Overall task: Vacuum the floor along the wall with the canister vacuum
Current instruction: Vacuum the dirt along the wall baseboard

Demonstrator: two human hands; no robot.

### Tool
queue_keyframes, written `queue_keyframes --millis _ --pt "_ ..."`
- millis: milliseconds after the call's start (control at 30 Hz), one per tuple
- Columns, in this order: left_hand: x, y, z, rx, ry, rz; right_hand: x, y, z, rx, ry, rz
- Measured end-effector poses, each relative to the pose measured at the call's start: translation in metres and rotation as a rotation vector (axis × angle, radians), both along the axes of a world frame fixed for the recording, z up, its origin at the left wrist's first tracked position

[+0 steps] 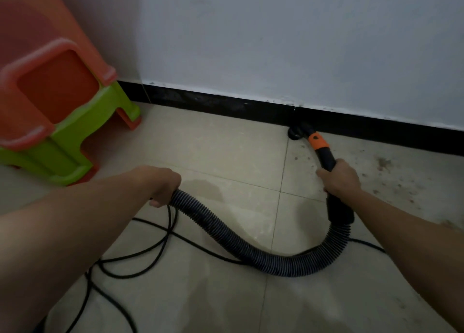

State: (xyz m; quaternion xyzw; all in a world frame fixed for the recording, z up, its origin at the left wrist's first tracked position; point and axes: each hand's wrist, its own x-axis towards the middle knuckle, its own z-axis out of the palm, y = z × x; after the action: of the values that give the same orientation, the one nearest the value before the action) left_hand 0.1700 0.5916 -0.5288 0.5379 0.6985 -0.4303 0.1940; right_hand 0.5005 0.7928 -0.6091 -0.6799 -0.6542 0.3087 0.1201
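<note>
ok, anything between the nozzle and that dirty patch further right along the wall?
Nothing visible. The nozzle sits on the floor against the black baseboard, and the dirt lies to its right on open tile. The hose and the power cord trail behind the hands, off that path.

A pale, bluish-white wall fills the upper part of the view, its paint ragged where it meets a black skirting board that runs along its foot. Below the skirting board lies a floor of large beige tiles with thin grout lines. To the right along the skirting board the tiles are speckled with dark dirt. At the left end of the skirting board, in the corner, stands a stack of plastic stools, orange over green. The light is dim and even.
</note>
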Motion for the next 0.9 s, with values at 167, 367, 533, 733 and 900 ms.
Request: queue_keyframes --millis 167,367,533,733,900 --pt "-0.006 -0.003 -0.005 -0.001 0.014 0.012 -0.045 0.0 0.005 0.133 -0.074 0.199" --pt "0.004 0.017 -0.009 -0.006 -0.015 -0.015 -0.043 0.015 0.029 0.358 -0.08 0.258" --pt "0.034 0.044 -0.012 -0.013 -0.034 -0.066 0.018 0.016 0.022 0.319 -0.119 0.103" --pt "0.067 0.089 -0.01 0.025 -0.024 -0.145 0.127 0.01 0.021 0.256 -0.043 -0.266" --pt "0.094 0.12 -0.01 0.079 -0.02 -0.246 0.169 0.003 0.016 0.11 -0.016 -0.344"
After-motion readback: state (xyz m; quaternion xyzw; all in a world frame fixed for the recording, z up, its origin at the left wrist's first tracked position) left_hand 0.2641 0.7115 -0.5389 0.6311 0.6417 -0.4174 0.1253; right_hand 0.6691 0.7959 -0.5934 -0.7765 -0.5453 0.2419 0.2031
